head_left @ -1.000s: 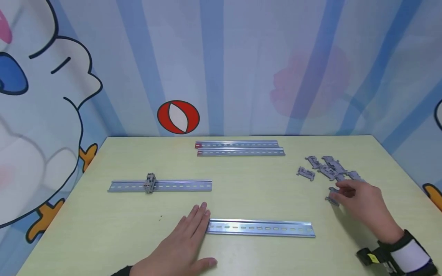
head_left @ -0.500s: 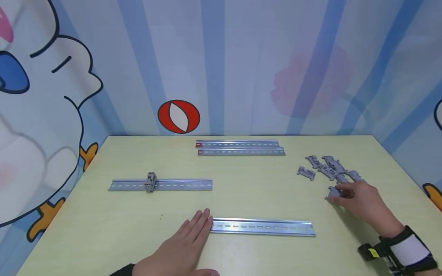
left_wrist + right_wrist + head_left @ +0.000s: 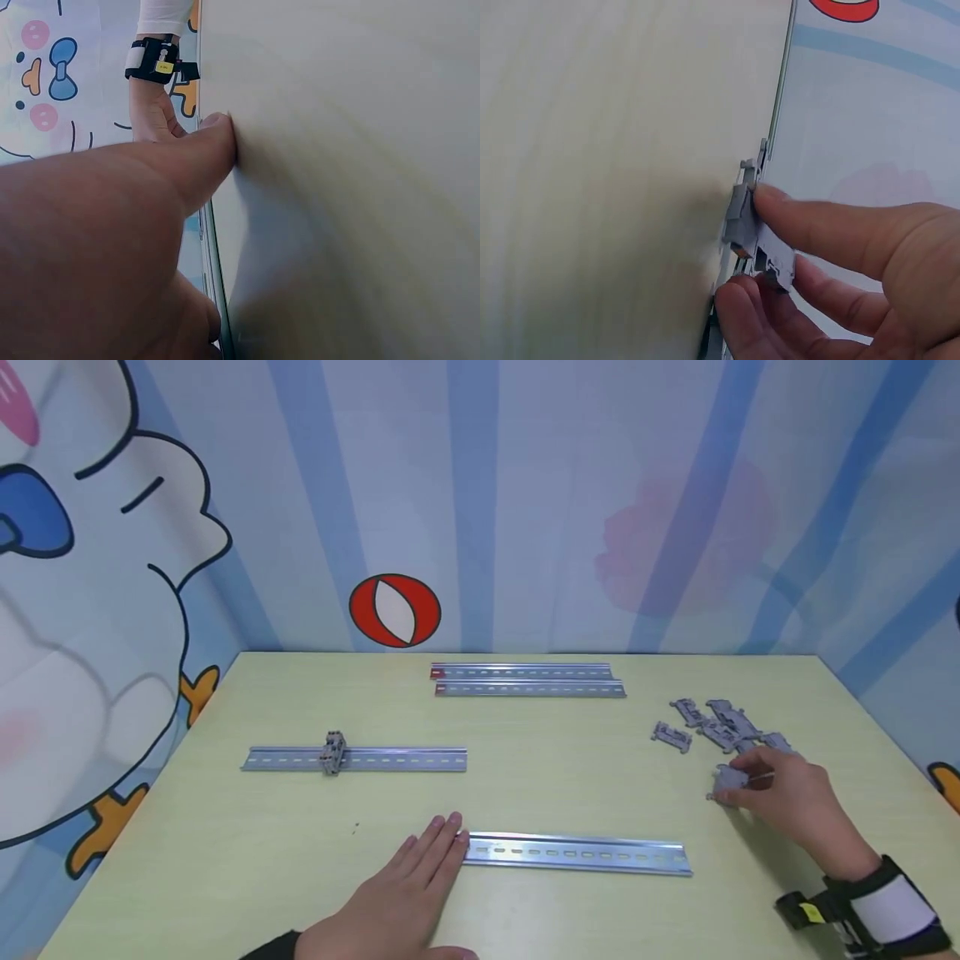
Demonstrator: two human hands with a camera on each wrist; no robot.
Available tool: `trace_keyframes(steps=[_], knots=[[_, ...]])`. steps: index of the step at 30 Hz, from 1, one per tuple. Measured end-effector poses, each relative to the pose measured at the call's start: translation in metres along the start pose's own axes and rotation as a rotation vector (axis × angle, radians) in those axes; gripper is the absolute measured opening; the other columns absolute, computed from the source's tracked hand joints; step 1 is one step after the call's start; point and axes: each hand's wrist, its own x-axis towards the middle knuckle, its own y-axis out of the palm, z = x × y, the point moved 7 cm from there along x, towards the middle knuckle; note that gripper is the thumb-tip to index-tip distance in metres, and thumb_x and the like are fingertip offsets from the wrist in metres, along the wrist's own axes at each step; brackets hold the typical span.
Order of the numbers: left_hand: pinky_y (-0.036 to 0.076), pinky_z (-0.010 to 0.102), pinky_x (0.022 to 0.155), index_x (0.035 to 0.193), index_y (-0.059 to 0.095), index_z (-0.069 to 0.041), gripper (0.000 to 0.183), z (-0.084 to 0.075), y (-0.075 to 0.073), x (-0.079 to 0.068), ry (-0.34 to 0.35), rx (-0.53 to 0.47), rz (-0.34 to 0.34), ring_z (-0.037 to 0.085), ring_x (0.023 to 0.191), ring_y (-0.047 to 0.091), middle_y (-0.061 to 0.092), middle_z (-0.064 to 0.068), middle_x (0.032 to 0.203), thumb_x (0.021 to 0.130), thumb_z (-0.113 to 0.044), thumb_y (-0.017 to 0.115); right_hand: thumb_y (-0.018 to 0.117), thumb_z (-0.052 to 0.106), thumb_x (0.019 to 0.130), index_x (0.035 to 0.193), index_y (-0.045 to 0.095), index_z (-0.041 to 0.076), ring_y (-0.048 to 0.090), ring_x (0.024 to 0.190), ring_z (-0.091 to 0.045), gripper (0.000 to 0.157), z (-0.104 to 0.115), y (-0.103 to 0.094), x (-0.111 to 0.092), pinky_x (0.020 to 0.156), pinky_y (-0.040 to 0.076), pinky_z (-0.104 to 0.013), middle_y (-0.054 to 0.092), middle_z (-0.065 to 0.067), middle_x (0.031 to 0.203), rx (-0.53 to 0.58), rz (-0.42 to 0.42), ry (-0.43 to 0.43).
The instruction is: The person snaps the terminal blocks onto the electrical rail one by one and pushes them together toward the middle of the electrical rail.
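Observation:
My left hand (image 3: 397, 889) lies flat on the table, fingers straight, its fingertips at the left end of a slotted metal DIN rail (image 3: 577, 854). In the left wrist view, the thumb side of that hand (image 3: 150, 180) fills much of the frame. Over on the right, my right hand (image 3: 787, 806) pinches a grey terminal block (image 3: 729, 779) between thumb and fingers. The right wrist view has this terminal block (image 3: 754, 229) tilted, with the thumb on one face and fingers below it. Just behind this hand lies a loose group of several similar terminal blocks (image 3: 717, 733).
A second DIN rail (image 3: 405, 760) lies at the middle left, with grey terminal blocks (image 3: 333, 753) standing on it. Two more rails (image 3: 532, 689) with red-marked left ends lie near the back edge. A printed curtain (image 3: 525, 510) stands behind the table (image 3: 555, 777).
My right hand has turned the terminal block so its broad face shows more. The left hand has slid slightly toward me, staying at the rail's end. The whole view has shifted a little.

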Motion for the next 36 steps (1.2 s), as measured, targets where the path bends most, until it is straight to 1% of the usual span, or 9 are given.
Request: trace_keyframes(steps=[5, 7, 9, 12, 14, 18, 22, 29, 36], knots=[[0.025, 0.052, 0.119, 0.158, 0.011, -0.006, 0.11, 0.0, 0.002, 0.001, 0.0, -0.006, 0.007, 0.03, 0.153, 0.005, 0.002, 0.012, 0.167, 0.083, -0.084, 0.029, 0.076, 0.024, 0.084, 0.114, 0.066, -0.002, 0.068, 0.096, -0.045, 0.041, 0.004, -0.003, -0.005, 0.059, 0.055, -0.028, 0.068, -0.03, 0.11, 0.067, -0.062, -0.03], [0.026, 0.052, 0.119, 0.158, 0.012, -0.006, 0.11, -0.001, 0.002, 0.001, 0.002, -0.002, 0.004, 0.03, 0.153, 0.006, 0.002, 0.013, 0.167, 0.083, -0.084, 0.03, 0.077, 0.024, 0.084, 0.113, 0.068, -0.001, 0.072, 0.089, -0.038, 0.039, 0.006, -0.005, -0.007, 0.058, 0.054, -0.024, 0.07, -0.027, 0.106, 0.078, -0.101, -0.046], [0.026, 0.052, 0.119, 0.158, 0.012, -0.006, 0.11, -0.001, 0.002, 0.001, 0.003, 0.0, 0.005, 0.03, 0.153, 0.006, 0.002, 0.013, 0.167, 0.083, -0.084, 0.03, 0.078, 0.024, 0.084, 0.113, 0.069, -0.001, 0.073, 0.08, -0.017, 0.039, 0.008, -0.007, -0.009, 0.057, 0.052, -0.021, 0.073, -0.024, 0.102, 0.082, -0.136, -0.053], [0.026, 0.051, 0.119, 0.158, 0.013, -0.006, 0.111, 0.0, 0.002, 0.001, 0.001, 0.009, 0.008, 0.03, 0.152, 0.007, 0.003, 0.013, 0.167, 0.082, -0.084, 0.03, 0.078, 0.027, 0.083, 0.11, 0.071, 0.002, 0.061, 0.069, 0.012, 0.038, 0.011, -0.009, -0.013, 0.055, 0.051, -0.018, 0.076, -0.02, 0.095, 0.075, -0.178, -0.054], [0.026, 0.051, 0.119, 0.158, 0.013, -0.005, 0.111, 0.0, 0.002, 0.001, -0.002, 0.008, 0.009, 0.03, 0.152, 0.007, 0.004, 0.013, 0.167, 0.082, -0.085, 0.031, 0.077, 0.029, 0.084, 0.11, 0.072, 0.004, 0.054, 0.065, 0.022, 0.036, 0.014, -0.008, -0.017, 0.054, 0.05, -0.019, 0.077, -0.019, 0.094, 0.075, -0.173, -0.043], [0.025, 0.051, 0.12, 0.158, 0.014, -0.006, 0.113, 0.001, 0.001, 0.002, -0.015, 0.008, 0.016, 0.03, 0.153, 0.007, 0.004, 0.012, 0.167, 0.08, -0.086, 0.032, 0.074, 0.035, 0.086, 0.11, 0.075, 0.01, 0.058, 0.065, 0.019, 0.035, 0.022, -0.007, -0.026, 0.055, 0.05, -0.02, 0.079, -0.015, 0.094, 0.082, -0.135, -0.012], [0.024, 0.05, 0.12, 0.158, 0.015, -0.007, 0.113, 0.001, 0.0, 0.002, -0.031, 0.009, 0.023, 0.029, 0.153, 0.008, 0.005, 0.011, 0.167, 0.079, -0.086, 0.036, 0.074, 0.034, 0.086, 0.111, 0.076, 0.012, 0.064, 0.066, 0.013, 0.032, 0.036, -0.005, -0.036, 0.056, 0.052, -0.02, 0.08, -0.012, 0.093, 0.1, -0.103, -0.013], [0.024, 0.049, 0.12, 0.157, 0.017, -0.006, 0.113, 0.0, -0.003, 0.001, -0.038, 0.003, 0.018, 0.029, 0.152, 0.009, 0.007, 0.011, 0.167, 0.079, -0.084, 0.04, 0.075, 0.023, 0.086, 0.113, 0.074, 0.008, 0.066, 0.066, 0.008, 0.031, 0.058, -0.002, -0.05, 0.055, 0.053, -0.02, 0.079, -0.011, 0.09, 0.074, -0.07, -0.078], [0.025, 0.049, 0.12, 0.157, 0.017, -0.006, 0.113, -0.001, -0.005, 0.0, -0.033, 0.011, 0.012, 0.029, 0.152, 0.01, 0.008, 0.011, 0.167, 0.078, -0.085, 0.04, 0.077, 0.026, 0.082, 0.104, 0.076, 0.011, 0.068, 0.065, 0.001, 0.026, 0.065, 0.001, -0.055, 0.055, 0.052, -0.02, 0.078, -0.004, 0.083, 0.007, -0.047, -0.073]])
